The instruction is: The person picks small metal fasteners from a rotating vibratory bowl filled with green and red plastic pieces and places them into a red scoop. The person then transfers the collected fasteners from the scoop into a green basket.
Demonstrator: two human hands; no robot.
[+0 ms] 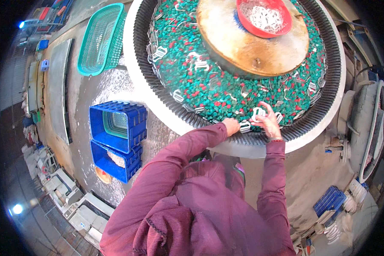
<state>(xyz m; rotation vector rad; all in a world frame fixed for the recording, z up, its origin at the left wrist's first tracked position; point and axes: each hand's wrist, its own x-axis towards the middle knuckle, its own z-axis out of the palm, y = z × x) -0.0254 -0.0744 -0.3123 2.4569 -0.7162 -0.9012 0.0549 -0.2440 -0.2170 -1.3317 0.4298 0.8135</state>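
A large round tub with a ribbed inner wall (328,91) holds green and red tumbling media (226,96). Flat, slotted metal buckles lie scattered among it, one of them a pale buckle (159,53) at the left. At the tub's near edge, my right hand (269,123) grips a slotted metal buckle (258,114) between thumb and fingers. My left hand (231,126) is closed just left of it, knuckles toward the rim. Another buckle (245,126) lies beside its fingertips. Whether the left fingers pinch anything is hidden.
A red bowl (242,19) with pale metal pieces sits on the tub's rusty central disc (226,45). At the left are a green mesh basket (82,59) and stacked blue crates (141,128). Another blue crate (330,201) lies at the lower right.
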